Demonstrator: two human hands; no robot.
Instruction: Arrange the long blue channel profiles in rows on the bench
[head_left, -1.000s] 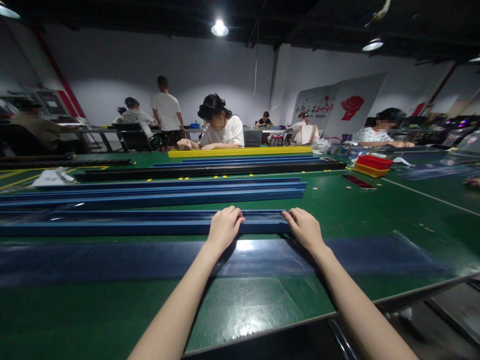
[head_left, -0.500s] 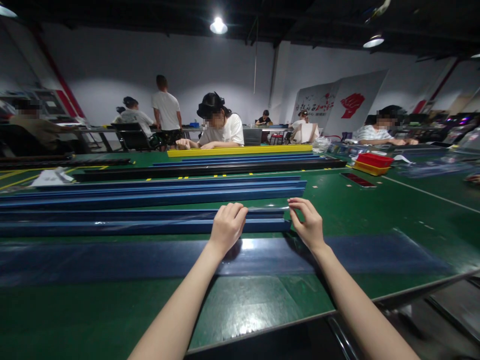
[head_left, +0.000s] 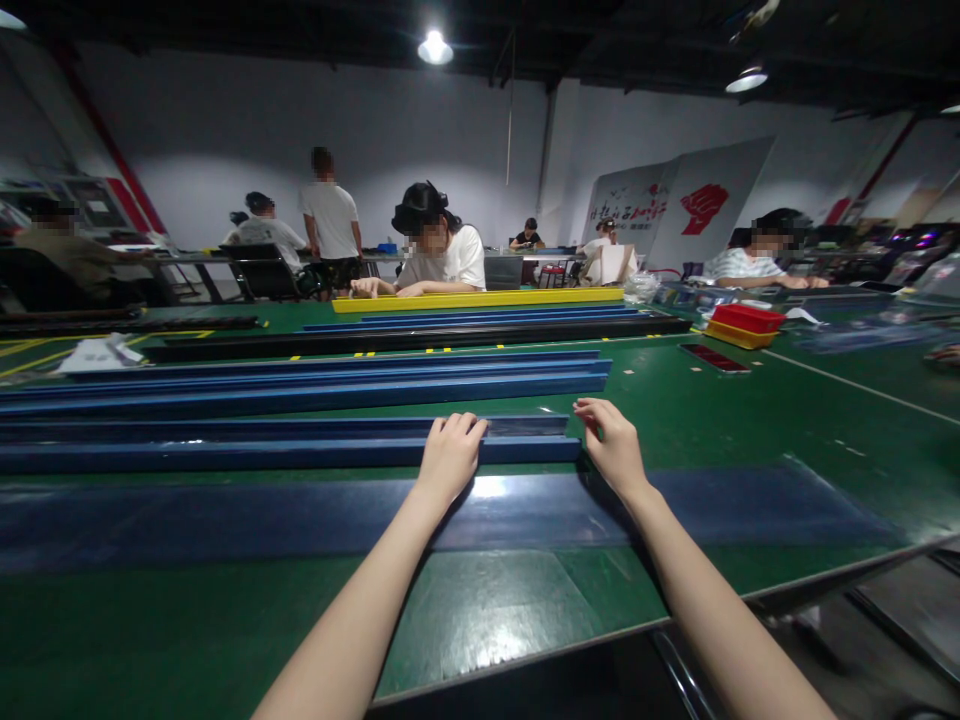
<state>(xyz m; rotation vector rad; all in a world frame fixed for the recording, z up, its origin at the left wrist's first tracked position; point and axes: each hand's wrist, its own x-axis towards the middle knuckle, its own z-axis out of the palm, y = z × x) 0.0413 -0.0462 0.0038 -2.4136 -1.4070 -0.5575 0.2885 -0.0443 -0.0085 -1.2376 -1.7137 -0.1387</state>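
Two hands at the right end of a blue channel (head_left: 529,452), set back from the near edge of the green table (head_left: 750,415).
Left hand (head_left: 452,450): fingers curled over the channel; grip cannot be told, fingertips hidden. Channel: straight, long, open-topped, glossy clear film (head_left: 517,428) inside; clear strip (head_left: 540,510) lies flat between it and the table's near edge. Right hand (head_left: 611,440): half curled, narrow, just beside channel's end; cannot tell whether it pinches film.
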